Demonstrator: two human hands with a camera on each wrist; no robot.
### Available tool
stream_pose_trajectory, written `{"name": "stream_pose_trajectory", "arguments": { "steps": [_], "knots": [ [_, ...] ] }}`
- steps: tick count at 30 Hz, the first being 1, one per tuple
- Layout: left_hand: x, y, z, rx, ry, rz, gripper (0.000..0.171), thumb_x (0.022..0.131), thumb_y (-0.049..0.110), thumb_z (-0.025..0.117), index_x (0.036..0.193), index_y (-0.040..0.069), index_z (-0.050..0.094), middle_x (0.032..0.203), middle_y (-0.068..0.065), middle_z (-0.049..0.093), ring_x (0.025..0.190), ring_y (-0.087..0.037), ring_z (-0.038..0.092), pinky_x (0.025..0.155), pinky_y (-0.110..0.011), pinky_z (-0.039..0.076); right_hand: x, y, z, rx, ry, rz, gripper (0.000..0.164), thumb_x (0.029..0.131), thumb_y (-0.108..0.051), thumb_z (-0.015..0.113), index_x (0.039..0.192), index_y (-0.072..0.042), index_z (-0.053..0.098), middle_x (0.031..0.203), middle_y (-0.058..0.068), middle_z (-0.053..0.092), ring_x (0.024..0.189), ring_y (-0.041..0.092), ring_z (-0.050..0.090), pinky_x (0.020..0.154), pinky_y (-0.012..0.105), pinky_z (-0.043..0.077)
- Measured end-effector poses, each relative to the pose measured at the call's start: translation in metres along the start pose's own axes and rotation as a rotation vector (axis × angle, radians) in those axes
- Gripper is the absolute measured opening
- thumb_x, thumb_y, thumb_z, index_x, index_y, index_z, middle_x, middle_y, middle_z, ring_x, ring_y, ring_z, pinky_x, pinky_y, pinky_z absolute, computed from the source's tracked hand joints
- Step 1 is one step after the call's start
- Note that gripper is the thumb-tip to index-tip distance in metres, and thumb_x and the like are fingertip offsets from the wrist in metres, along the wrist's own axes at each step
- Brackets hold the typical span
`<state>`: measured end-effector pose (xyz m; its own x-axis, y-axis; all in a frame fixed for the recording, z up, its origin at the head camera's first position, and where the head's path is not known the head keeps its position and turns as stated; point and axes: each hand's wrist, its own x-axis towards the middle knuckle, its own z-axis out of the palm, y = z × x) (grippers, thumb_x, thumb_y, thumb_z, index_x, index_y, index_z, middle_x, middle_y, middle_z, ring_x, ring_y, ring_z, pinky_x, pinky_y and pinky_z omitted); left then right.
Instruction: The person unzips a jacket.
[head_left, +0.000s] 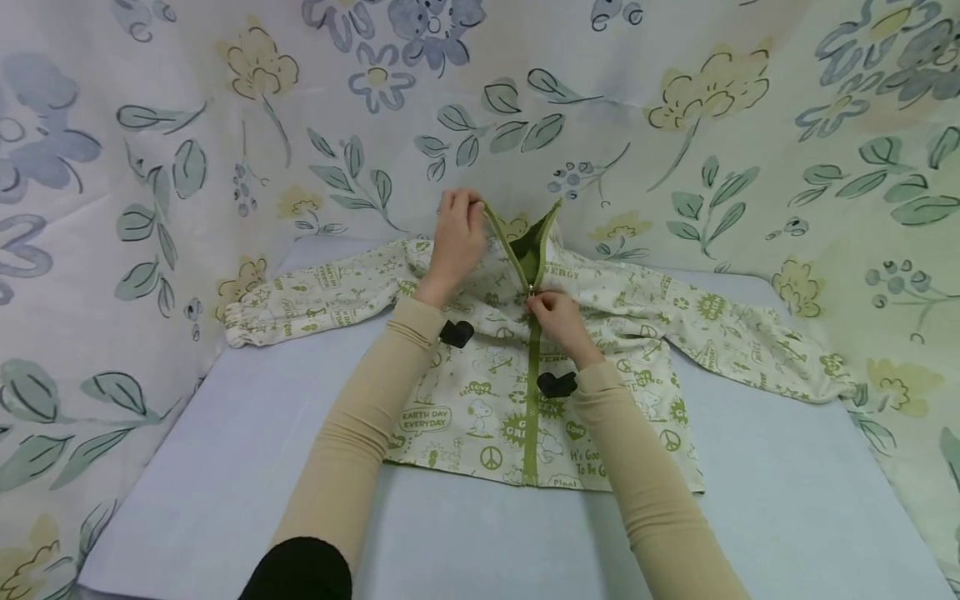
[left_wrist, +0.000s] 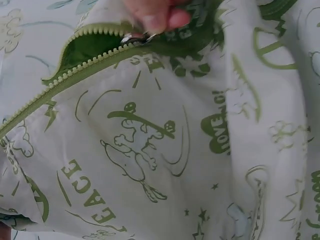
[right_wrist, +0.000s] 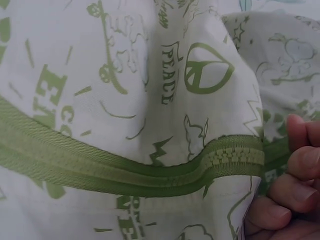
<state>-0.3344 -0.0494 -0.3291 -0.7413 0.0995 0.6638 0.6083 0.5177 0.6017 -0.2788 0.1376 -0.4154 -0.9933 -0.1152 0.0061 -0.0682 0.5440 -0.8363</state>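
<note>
A cream jacket [head_left: 480, 375] with green cartoon and letter print lies spread on the table, front up. My left hand [head_left: 456, 237] grips the top edge of its open front by the collar, holding that edge raised. At the chest, my right hand [head_left: 561, 323] pinches the metal zipper pull [head_left: 531, 291] between thumb and fingers. Above the pull the green zipper parts in a V, showing the green inside [head_left: 531, 254]. Below it, the joined zipper [right_wrist: 235, 156] runs down to the hem. The left wrist view shows the pinching fingertips [left_wrist: 157, 20] at the slider.
Both jacket sleeves [head_left: 322, 296] stretch out sideways across the white table [head_left: 225, 467]. A flower-print cloth [head_left: 480, 108] hangs behind and along both sides, close to the cuffs. Folds bunch across the jacket's chest.
</note>
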Motion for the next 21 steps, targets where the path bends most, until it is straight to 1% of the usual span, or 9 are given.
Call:
{"name": "stream_pose_trajectory", "arguments": {
  "steps": [2, 4, 8, 10, 14, 21],
  "knots": [
    [0.0024, -0.0014, -0.0016, -0.008, 0.017, -0.023, 0.02, 0.094, 0.016, 0.033, 0.098, 0.003, 0.048, 0.093, -0.008, 0.037, 0.078, -0.017, 0.038, 0.067, -0.024, 0.036, -0.0012, 0.0016, 0.0, 0.003, -0.012, 0.006, 0.035, 0.091, -0.034, 0.04, 0.091, -0.008, 0.063, 0.089, 0.005, 0.056, 0.045, 0.016, 0.028, 0.043, 0.031, 0.033],
    [0.0041, -0.0021, -0.0032, -0.014, 0.025, -0.046, 0.02, 0.094, 0.016, 0.034, 0.098, 0.003, 0.048, 0.094, -0.008, 0.038, 0.08, -0.016, 0.039, 0.069, -0.022, 0.037, -0.0025, 0.0027, 0.0005, 0.01, -0.019, 0.01, 0.034, 0.091, -0.034, 0.04, 0.091, -0.009, 0.063, 0.078, 0.008, 0.055, 0.043, 0.015, 0.028, 0.041, 0.031, 0.033],
    [0.0057, -0.0023, -0.0056, -0.015, 0.018, -0.076, 0.019, 0.094, 0.016, 0.035, 0.099, 0.003, 0.048, 0.094, -0.007, 0.038, 0.081, -0.016, 0.04, 0.069, -0.021, 0.037, -0.0038, 0.0034, 0.0013, 0.026, -0.013, 0.002, 0.032, 0.092, -0.032, 0.041, 0.09, -0.008, 0.063, 0.062, 0.013, 0.048, 0.039, 0.014, 0.027, 0.038, 0.03, 0.032],
    [0.0058, -0.0026, -0.0066, -0.011, 0.018, -0.082, 0.019, 0.094, 0.016, 0.035, 0.099, 0.003, 0.049, 0.094, -0.007, 0.038, 0.081, -0.015, 0.04, 0.069, -0.021, 0.037, -0.0039, 0.0038, 0.0015, 0.03, -0.011, -0.006, 0.032, 0.091, -0.032, 0.041, 0.09, -0.008, 0.063, 0.06, 0.012, 0.046, 0.039, 0.013, 0.026, 0.038, 0.03, 0.031],
    [0.0059, -0.0038, -0.0078, -0.006, 0.024, -0.081, 0.019, 0.094, 0.016, 0.035, 0.098, 0.004, 0.049, 0.094, -0.006, 0.038, 0.08, -0.014, 0.039, 0.069, -0.021, 0.036, -0.0041, 0.0043, 0.0014, 0.014, -0.014, -0.016, 0.033, 0.091, -0.034, 0.041, 0.089, -0.009, 0.063, 0.061, 0.01, 0.047, 0.039, 0.013, 0.025, 0.038, 0.03, 0.031],
    [0.005, -0.004, -0.0078, -0.005, 0.031, -0.067, 0.019, 0.094, 0.015, 0.035, 0.098, 0.003, 0.048, 0.091, -0.007, 0.037, 0.079, -0.016, 0.037, 0.068, -0.023, 0.036, -0.005, 0.0033, 0.0012, -0.002, -0.019, -0.026, 0.032, 0.091, -0.031, 0.043, 0.088, -0.008, 0.064, 0.058, 0.007, 0.044, 0.04, 0.014, 0.026, 0.038, 0.03, 0.03]
  ]
}}
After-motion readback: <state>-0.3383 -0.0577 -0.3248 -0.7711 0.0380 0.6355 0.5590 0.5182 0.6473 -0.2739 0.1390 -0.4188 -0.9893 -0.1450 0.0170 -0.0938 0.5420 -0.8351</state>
